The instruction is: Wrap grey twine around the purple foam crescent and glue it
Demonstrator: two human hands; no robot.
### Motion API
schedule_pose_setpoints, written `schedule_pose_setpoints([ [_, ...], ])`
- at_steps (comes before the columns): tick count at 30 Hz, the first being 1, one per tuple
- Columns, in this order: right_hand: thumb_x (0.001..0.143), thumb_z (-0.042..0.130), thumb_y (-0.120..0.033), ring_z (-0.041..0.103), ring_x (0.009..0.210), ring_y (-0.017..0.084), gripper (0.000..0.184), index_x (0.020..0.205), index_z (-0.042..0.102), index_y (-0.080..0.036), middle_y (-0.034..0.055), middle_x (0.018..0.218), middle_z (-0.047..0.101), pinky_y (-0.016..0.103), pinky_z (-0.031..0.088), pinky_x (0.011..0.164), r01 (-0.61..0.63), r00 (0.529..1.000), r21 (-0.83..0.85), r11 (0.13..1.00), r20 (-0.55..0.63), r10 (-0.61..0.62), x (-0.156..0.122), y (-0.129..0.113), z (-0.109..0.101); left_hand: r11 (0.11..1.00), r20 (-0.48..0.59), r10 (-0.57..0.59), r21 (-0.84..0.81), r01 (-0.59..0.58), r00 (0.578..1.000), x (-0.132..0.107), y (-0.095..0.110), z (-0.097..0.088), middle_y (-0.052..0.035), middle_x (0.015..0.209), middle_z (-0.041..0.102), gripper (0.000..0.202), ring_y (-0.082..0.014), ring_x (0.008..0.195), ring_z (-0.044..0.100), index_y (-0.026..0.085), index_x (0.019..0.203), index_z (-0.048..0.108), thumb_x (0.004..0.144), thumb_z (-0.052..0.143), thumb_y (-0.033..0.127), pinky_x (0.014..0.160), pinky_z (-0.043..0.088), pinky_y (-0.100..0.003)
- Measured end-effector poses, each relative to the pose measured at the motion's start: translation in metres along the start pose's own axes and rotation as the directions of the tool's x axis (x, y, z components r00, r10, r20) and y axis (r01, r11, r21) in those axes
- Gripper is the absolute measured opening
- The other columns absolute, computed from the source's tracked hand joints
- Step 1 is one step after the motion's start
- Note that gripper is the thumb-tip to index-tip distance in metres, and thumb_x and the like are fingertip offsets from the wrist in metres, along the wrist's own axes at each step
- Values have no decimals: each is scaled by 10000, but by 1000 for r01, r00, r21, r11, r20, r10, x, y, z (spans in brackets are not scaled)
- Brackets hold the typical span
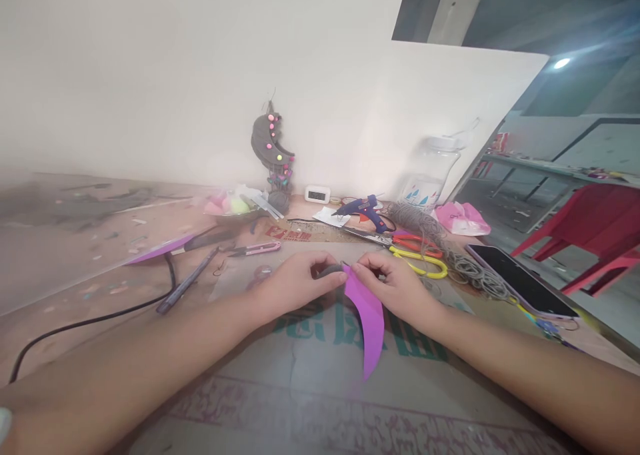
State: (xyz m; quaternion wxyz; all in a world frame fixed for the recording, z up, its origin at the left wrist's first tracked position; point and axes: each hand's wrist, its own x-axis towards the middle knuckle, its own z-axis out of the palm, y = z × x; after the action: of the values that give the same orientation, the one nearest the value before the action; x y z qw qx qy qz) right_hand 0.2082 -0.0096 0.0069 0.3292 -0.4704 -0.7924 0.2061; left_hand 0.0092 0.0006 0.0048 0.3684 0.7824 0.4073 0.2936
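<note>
A flat purple crescent-shaped piece [370,315] hangs point-down between my hands over the table. My left hand [305,278] pinches its upper end, where a dark grey section [329,269] runs along the fingers and meets the purple. Whether that section is grey yarn wound round the piece, I cannot tell. My right hand [387,278] is closed on the upper right edge of the purple piece, thumb on top. The fingertips of both hands nearly touch. Just beyond my right hand lie yellow-handled scissors [430,266] and a loose heap of grey yarn [470,268].
Against the white wall hangs a grey crescent ornament [267,142] with coloured balls. A blue glue gun [365,210], small clock [317,194], clear jug [425,175], pink-handled snips [260,248], pen [187,282] and phone [520,282] surround the work area. A black cable [95,318] crosses the left.
</note>
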Motion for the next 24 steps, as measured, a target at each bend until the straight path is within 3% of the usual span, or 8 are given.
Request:
schedule_pose_setpoints([
  [3,880,469,-338,421,577,113,283,647,507,-182,-18,604,486,239,325,532,6,1000,-16,1000,8,-6,0,0,1,999,-11,0,-32,0,1000,0,-2,1,3,772,644,332,-130,681,546,191,871,631,830,529,504,608,409,-240],
  [7,881,472,-342,391,557,107,297,629,485,-184,-27,580,451,239,306,520,8,1000,-18,1000,18,-7,-1,0,1,994,-129,85,-51,-92,988,-1,-4,-1,-25,922,653,396,-153,813,578,218,1155,580,879,470,479,737,456,-270],
  [11,885,470,-340,399,565,109,290,641,491,-186,-25,594,456,237,312,523,11,1000,4,1000,19,-11,-1,0,0,985,-27,159,-66,-160,987,-1,-4,-3,-37,1086,662,401,-189,1045,568,235,1159,620,920,391,463,942,409,-301],
  [13,887,469,-339,402,566,110,289,642,491,-187,-24,594,458,238,312,522,24,999,1,1000,24,-24,-2,0,0,987,24,147,-75,-145,989,0,-5,-3,-34,1064,668,412,-198,1018,574,220,1076,651,918,380,486,918,417,-298],
  [17,888,468,-325,400,562,110,290,633,476,-188,-23,587,455,240,313,521,49,998,-20,999,30,-48,-2,0,-1,997,49,77,-31,-76,996,2,-8,-4,-6,753,610,480,-161,727,542,180,800,627,903,346,555,668,417,-262],
  [19,888,468,-320,413,572,112,275,647,484,-188,-21,598,469,241,326,532,58,998,-18,998,31,-57,-2,0,-1,998,51,67,-18,-66,996,3,-8,-5,5,673,555,491,-145,666,506,176,718,585,895,351,571,608,382,-251],
  [21,888,467,-315,414,574,112,272,648,480,-188,-21,601,470,241,328,533,58,998,-18,998,31,-58,-2,1,-1,997,18,66,-39,-65,998,2,-6,-5,0,713,576,456,-147,709,526,182,752,599,887,384,561,629,389,-243],
  [24,888,463,-321,392,561,108,292,627,459,-188,-25,590,447,239,313,517,44,999,-24,999,32,-43,-2,1,0,992,-83,27,-119,-37,996,1,-2,-6,-17,910,641,374,-158,864,566,210,1000,616,877,443,517,733,423,-238],
])
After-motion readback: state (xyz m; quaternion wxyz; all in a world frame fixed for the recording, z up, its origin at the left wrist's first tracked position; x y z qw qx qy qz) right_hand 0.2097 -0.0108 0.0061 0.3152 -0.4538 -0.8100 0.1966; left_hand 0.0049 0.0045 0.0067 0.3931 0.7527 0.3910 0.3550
